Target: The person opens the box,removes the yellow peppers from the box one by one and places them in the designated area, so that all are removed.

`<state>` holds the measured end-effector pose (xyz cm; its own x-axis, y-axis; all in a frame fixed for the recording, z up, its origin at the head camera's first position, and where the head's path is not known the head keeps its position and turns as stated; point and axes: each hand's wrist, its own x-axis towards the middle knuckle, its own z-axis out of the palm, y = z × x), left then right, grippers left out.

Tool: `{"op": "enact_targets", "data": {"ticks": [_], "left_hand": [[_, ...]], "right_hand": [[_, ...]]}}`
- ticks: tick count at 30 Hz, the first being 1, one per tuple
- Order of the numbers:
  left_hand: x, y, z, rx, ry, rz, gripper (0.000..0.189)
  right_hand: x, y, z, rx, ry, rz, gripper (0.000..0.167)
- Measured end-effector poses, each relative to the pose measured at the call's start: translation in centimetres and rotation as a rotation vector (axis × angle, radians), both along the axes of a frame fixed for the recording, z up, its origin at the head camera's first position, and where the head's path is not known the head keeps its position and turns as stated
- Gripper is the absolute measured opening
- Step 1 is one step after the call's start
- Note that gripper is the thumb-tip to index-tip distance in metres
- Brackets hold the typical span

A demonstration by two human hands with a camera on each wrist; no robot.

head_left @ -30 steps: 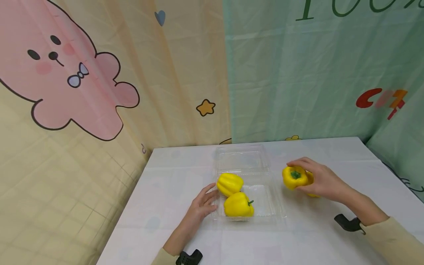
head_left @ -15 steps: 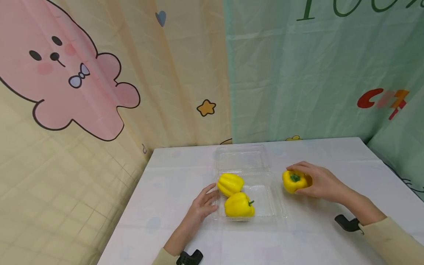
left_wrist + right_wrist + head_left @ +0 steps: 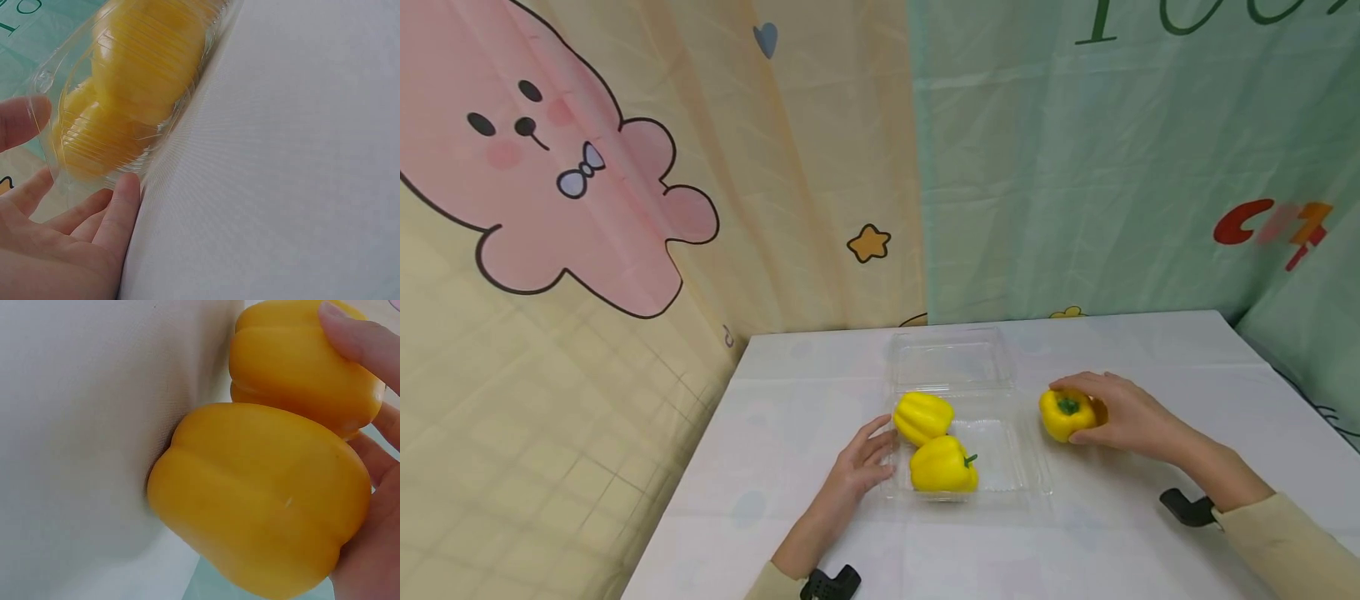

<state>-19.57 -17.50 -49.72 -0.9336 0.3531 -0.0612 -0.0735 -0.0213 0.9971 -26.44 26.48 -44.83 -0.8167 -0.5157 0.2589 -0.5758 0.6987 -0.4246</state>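
Observation:
My right hand [image 3: 1123, 417] grips a yellow bell pepper [image 3: 1066, 414] low over the table, right of the clear plastic clamshell box [image 3: 1000, 454]. Under the palm, in the right wrist view, a second yellow bell pepper [image 3: 256, 494] lies against the white cloth; the hand hides it from the head view. Two more yellow peppers, a rear one [image 3: 922, 417] and a front one [image 3: 943, 467], sit in the left half of the box. My left hand [image 3: 857, 467] rests against the box's left wall, fingers loosely spread and thumb at the rim [image 3: 47, 125].
The box's clear lid [image 3: 951, 362] lies folded back toward the rear edge of the white-covered table [image 3: 790, 433]. Behind the table hangs a printed curtain [image 3: 1037, 167]. Each wrist wears a black camera mount, such as the right mount [image 3: 1187, 507].
My right hand has come down slightly with its pepper, and the other pepper under that hand has gone out of sight in the head view. The left hand stays put.

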Motion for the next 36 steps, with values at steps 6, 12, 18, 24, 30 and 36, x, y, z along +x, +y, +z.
{"op": "enact_targets", "data": {"ticks": [6, 12, 18, 24, 30, 36], "left_hand": [[0.0, -0.1, 0.0, -0.002, 0.003, 0.000, 0.064], [0.1, 0.0, 0.0, -0.004, -0.009, 0.009, 0.064], [0.2, 0.0, 0.0, -0.001, -0.005, 0.009, 0.064], [0.1, 0.0, -0.1, -0.004, -0.007, 0.006, 0.064], [0.1, 0.0, 0.1, -0.005, -0.014, 0.009, 0.064], [0.1, 0.1, 0.1, -0.007, -0.017, 0.017, 0.064]], "right_hand": [[0.0, 0.0, 0.2, 0.055, 0.030, -0.005, 0.072], [0.0, 0.0, 0.6, 0.109, 0.000, -0.015, 0.071], [0.2, 0.0, 0.8, 0.121, -0.020, -0.026, 0.069], [0.4, -0.2, 1.0, 0.117, -0.012, -0.019, 0.070], [0.6, -0.5, 1.3, 0.127, 0.012, -0.031, 0.075], [0.9, -0.8, 2.0, 0.131, 0.005, -0.052, 0.077]]}}
